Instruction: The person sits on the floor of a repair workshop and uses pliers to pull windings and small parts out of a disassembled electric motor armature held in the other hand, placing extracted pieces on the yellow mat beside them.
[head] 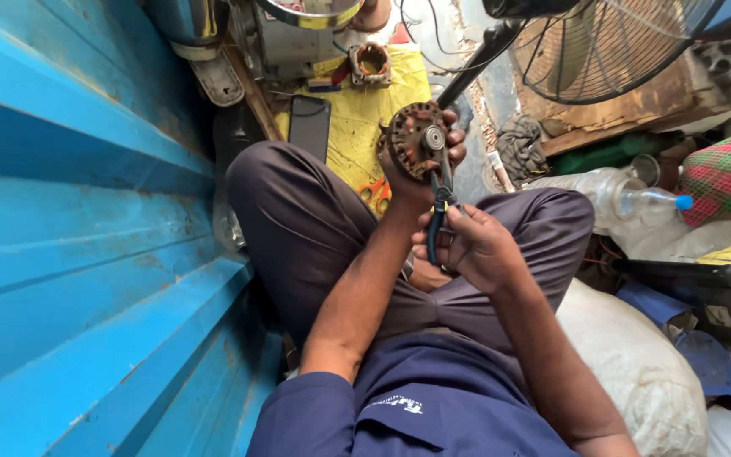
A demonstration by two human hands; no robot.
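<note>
Fingers, left hand: we see them wrapped around the round motor stator, raised over our lap.
Fingers, right hand: we see them closed on the blue-handled pliers, whose tips touch the stator's centre.
Phone: on yellow cloth, beyond the left knee.
Fan: upper right.

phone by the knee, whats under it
The phone lies flat on a yellow cloth that spreads past it toward the motor part. What lies beneath the cloth is covered, and the phone's lower end meets the knee.
</note>
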